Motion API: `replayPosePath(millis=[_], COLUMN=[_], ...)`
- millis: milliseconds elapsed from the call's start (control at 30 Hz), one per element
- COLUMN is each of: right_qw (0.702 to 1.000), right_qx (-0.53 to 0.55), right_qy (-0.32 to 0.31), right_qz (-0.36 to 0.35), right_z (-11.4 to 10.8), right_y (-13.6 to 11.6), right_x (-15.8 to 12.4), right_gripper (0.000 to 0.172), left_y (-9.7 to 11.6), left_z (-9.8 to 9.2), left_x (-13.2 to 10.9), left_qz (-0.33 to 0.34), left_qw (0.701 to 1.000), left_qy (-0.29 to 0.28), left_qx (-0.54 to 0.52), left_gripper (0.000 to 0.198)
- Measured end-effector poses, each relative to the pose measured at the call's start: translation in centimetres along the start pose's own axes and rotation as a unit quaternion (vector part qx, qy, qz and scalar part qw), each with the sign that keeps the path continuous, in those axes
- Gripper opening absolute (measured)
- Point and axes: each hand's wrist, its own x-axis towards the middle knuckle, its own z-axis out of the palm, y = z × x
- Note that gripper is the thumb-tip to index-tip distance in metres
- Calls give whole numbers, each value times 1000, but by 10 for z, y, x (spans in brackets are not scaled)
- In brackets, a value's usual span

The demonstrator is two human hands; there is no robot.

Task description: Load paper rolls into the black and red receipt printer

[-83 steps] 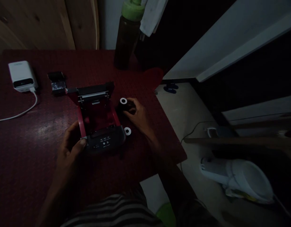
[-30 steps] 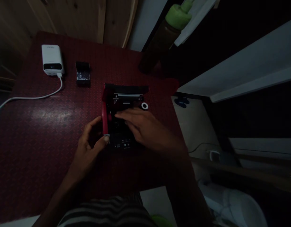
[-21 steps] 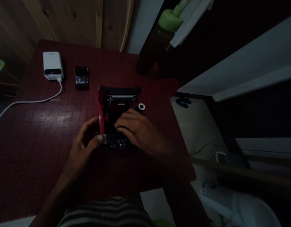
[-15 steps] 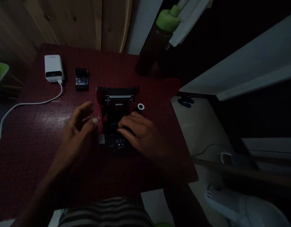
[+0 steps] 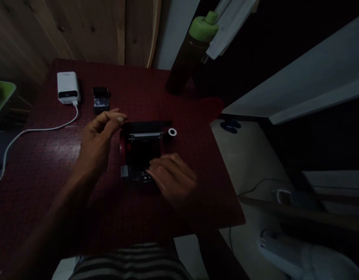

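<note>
A small black-and-red device that looks like a portable label printer [image 5: 142, 177] lies on the dark red table, its hinged lid [image 5: 146, 126] raised. A silvery bar runs along the lid's lower part, and the bay in front is dark. My left hand [image 5: 99, 134] is closed at the lid's left corner, thumb and forefinger together there. Curled over the printer's front right edge, beside the button panel, is my right hand [image 5: 173, 177]; its fingertips are partly hidden. A dark roll with a white ring end [image 5: 172, 132] lies just right of the lid.
A white power bank [image 5: 67, 86] with a white cable [image 5: 51, 129] is at the table's far left. Near it lies a small black object with a shiny face [image 5: 101, 101]. A dark bottle with a green cap [image 5: 204, 29] stands at the back right.
My left hand has moved forward from the printer's left side to the lid corner. The lid is tipped lower towards me. My right hand has drawn back from the bay to the front edge.
</note>
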Motion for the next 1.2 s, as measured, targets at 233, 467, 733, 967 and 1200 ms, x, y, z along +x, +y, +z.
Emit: replayPosePath(millis=[233, 467, 733, 967, 1200], right_qw=[997, 999, 996, 980, 900], right_qx=[-63, 19, 32, 74, 174], right_qy=[41, 16, -2, 79, 79], right_qz=[17, 48, 81, 167, 393], right_z=[-6, -9, -9, -13, 7], right_y=[-9, -9, -14, -12, -15], right_x=[-7, -3, -1, -23, -56], right_gripper=[22, 20, 19, 15, 42], left_y=[-20, -28, -30, -33, -29], left_z=[-15, -19, -19, -26, -28], left_x=[-49, -64, -65, -83, -89], left_qz=[-93, -157, -145, -177, -172], left_qw=[995, 985, 987, 982, 984], left_qy=[-21, -60, -67, -57, -55], left_qx=[-18, -39, -18, -41, -16], left_gripper=[66, 77, 77, 65, 66])
